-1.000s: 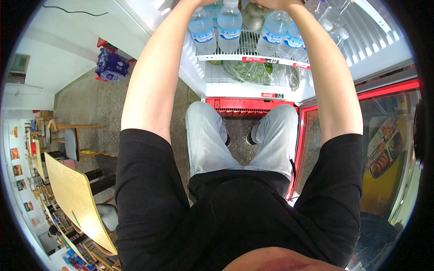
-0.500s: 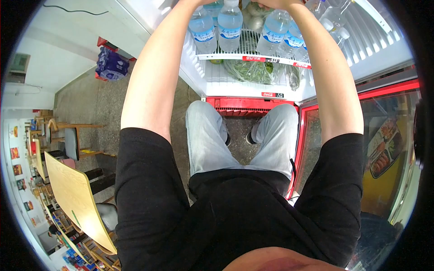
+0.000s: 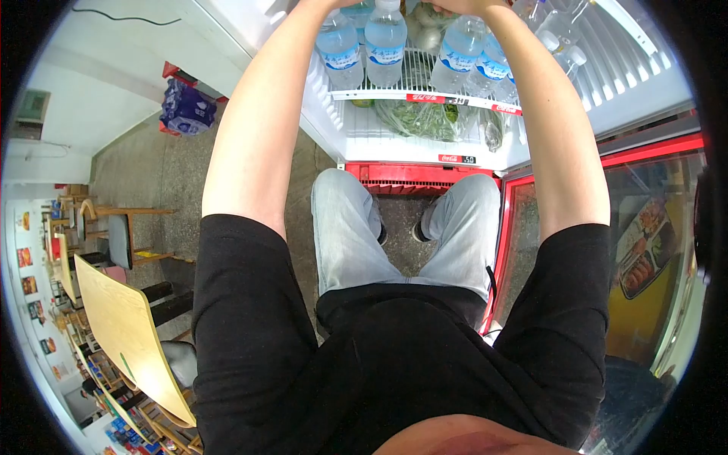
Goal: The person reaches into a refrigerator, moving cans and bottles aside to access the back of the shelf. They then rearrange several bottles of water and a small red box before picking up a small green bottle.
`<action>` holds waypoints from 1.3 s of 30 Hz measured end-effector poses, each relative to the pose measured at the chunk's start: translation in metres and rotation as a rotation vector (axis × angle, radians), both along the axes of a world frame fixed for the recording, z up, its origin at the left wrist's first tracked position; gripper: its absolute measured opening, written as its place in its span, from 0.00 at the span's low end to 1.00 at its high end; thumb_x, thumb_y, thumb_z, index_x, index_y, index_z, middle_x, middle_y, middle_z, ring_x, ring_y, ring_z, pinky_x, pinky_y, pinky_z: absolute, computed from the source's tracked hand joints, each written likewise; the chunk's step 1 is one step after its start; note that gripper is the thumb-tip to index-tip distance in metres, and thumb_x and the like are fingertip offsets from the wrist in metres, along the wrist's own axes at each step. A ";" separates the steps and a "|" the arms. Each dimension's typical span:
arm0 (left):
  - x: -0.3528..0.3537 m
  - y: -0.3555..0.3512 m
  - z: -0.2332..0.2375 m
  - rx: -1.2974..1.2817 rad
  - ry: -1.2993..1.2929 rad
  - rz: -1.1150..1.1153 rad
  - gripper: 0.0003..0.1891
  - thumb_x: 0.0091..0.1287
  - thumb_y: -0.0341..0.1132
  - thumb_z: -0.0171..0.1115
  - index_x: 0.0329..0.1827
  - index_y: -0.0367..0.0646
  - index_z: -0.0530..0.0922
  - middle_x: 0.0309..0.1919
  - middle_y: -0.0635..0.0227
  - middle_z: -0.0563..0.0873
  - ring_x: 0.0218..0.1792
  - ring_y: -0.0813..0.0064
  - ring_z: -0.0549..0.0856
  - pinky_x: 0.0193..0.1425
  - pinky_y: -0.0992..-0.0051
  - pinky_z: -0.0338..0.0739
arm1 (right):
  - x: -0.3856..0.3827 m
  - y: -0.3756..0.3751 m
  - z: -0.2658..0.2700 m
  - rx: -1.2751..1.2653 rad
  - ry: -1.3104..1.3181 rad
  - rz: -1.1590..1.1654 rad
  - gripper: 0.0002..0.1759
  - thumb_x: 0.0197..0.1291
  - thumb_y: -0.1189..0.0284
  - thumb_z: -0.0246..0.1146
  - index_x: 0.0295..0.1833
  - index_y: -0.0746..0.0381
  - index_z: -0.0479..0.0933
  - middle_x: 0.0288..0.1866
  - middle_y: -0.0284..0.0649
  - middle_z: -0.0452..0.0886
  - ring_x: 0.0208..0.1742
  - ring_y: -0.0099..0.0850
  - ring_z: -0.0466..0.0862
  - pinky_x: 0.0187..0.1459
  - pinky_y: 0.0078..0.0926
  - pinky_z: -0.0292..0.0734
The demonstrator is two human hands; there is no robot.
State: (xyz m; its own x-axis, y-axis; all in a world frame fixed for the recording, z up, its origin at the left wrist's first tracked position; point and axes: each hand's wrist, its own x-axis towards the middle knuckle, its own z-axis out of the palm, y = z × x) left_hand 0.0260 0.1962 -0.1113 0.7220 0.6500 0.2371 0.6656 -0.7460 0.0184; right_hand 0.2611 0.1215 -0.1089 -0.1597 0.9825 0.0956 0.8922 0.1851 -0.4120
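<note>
Both my arms reach up into an open drinks fridge. My right hand (image 3: 457,6) is only partly in frame at the top edge, its fingers seemingly curled, above a bag of pale round produce (image 3: 427,32); what they hold is hidden. The left forearm (image 3: 262,98) runs out of frame at the wrist, so that hand is out of sight. Below and between the arms, water bottles with blue labels stand upright on the wire shelf: a left one (image 3: 340,57), a middle one (image 3: 385,45) and a right one (image 3: 459,53).
Bagged green vegetables (image 3: 421,117) lie on the lower shelf (image 3: 394,149). The red-framed glass door (image 3: 557,220) stands open at the right. My knees are close to the fridge's red base (image 3: 409,174). A purple plastic-wrapped pack (image 3: 186,108) and a wooden table (image 3: 125,326) are at the left.
</note>
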 end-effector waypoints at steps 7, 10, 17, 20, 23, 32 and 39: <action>0.000 0.003 -0.003 -0.022 -0.068 -0.003 0.21 0.70 0.48 0.55 0.50 0.41 0.87 0.47 0.41 0.89 0.49 0.43 0.89 0.54 0.52 0.82 | 0.001 0.004 -0.003 0.097 -0.163 0.011 0.14 0.52 0.66 0.64 0.40 0.61 0.88 0.37 0.55 0.89 0.40 0.52 0.89 0.44 0.44 0.83; -0.003 -0.009 0.006 -0.128 -0.168 0.065 0.25 0.71 0.54 0.57 0.51 0.40 0.87 0.46 0.42 0.89 0.49 0.45 0.89 0.53 0.54 0.82 | -0.004 -0.005 0.003 0.118 -0.094 0.044 0.15 0.52 0.65 0.64 0.40 0.62 0.88 0.38 0.56 0.89 0.40 0.53 0.89 0.44 0.45 0.82; -0.003 -0.053 0.032 -0.367 -0.471 0.052 0.30 0.70 0.61 0.61 0.48 0.38 0.89 0.43 0.48 0.92 0.47 0.51 0.90 0.53 0.60 0.81 | -0.007 -0.007 0.009 0.025 -0.042 0.007 0.18 0.57 0.60 0.65 0.39 0.65 0.87 0.32 0.53 0.88 0.33 0.47 0.88 0.41 0.41 0.81; -0.003 -0.058 0.034 -0.438 -0.508 -0.020 0.29 0.71 0.61 0.62 0.45 0.39 0.89 0.42 0.49 0.92 0.45 0.53 0.90 0.51 0.62 0.81 | -0.009 -0.014 0.012 0.016 -0.002 0.021 0.20 0.60 0.58 0.65 0.40 0.65 0.88 0.30 0.49 0.88 0.31 0.41 0.88 0.40 0.37 0.82; -0.002 -0.047 0.021 -0.361 -0.477 -0.068 0.28 0.71 0.61 0.62 0.42 0.40 0.89 0.40 0.50 0.91 0.42 0.54 0.90 0.49 0.62 0.80 | -0.001 -0.002 -0.001 -0.047 0.148 0.057 0.26 0.64 0.45 0.69 0.38 0.61 0.85 0.23 0.34 0.82 0.24 0.25 0.83 0.29 0.25 0.77; 0.002 -0.018 0.002 -0.273 -0.358 0.029 0.20 0.64 0.52 0.69 0.42 0.42 0.88 0.31 0.61 0.89 0.35 0.67 0.87 0.43 0.67 0.80 | -0.026 -0.036 0.025 -0.088 0.141 0.037 0.35 0.56 0.33 0.71 0.39 0.58 0.84 0.25 0.29 0.81 0.27 0.19 0.80 0.28 0.20 0.73; 0.006 -0.010 -0.004 -0.207 -0.308 0.115 0.24 0.63 0.56 0.65 0.39 0.39 0.89 0.35 0.52 0.91 0.39 0.55 0.89 0.49 0.59 0.81 | -0.033 -0.034 0.024 -0.110 0.112 0.085 0.38 0.43 0.32 0.77 0.41 0.57 0.87 0.27 0.34 0.83 0.26 0.24 0.82 0.32 0.26 0.76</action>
